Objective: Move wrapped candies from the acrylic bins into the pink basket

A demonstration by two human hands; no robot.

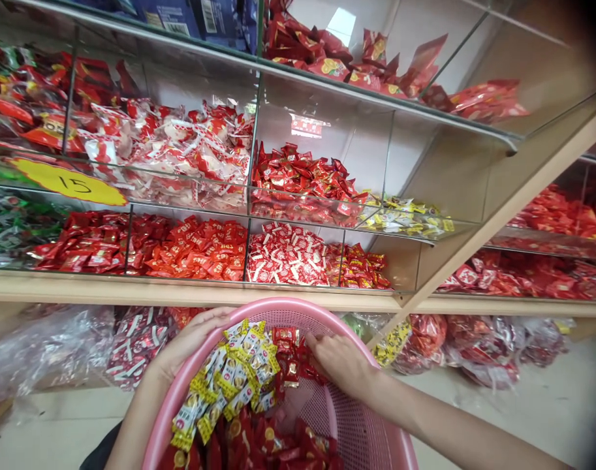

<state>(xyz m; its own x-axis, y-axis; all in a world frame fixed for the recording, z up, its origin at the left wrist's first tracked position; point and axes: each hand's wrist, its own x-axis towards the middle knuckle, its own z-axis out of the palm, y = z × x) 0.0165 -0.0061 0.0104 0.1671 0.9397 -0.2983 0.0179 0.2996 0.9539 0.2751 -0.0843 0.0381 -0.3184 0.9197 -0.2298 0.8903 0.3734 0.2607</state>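
Observation:
A pink plastic basket point(159, 418) with mesh walls is right before me, holding candies. My left hand point(192, 339) grips its rim on the left side. Inside the basket, yellow-and-white wrapped candies point(246, 369) are heaped at the left, and small red wrapped candies point(290, 365) lie beside them. Larger dark red packets point(273, 444) fill the near part. My right hand point(344, 365) reaches in over the right rim, its fingers curled onto the small red candies; the fingertips are partly hidden.
Glass-fronted shelves with red candies point(305, 173), red-and-white candies point(288, 254) and yellow candies point(408, 214) stand ahead. A yellow price tag point(70, 183) reads 15. A wooden ledge point(106, 287) runs behind the basket. Bagged candies point(493, 352) sit on the floor below.

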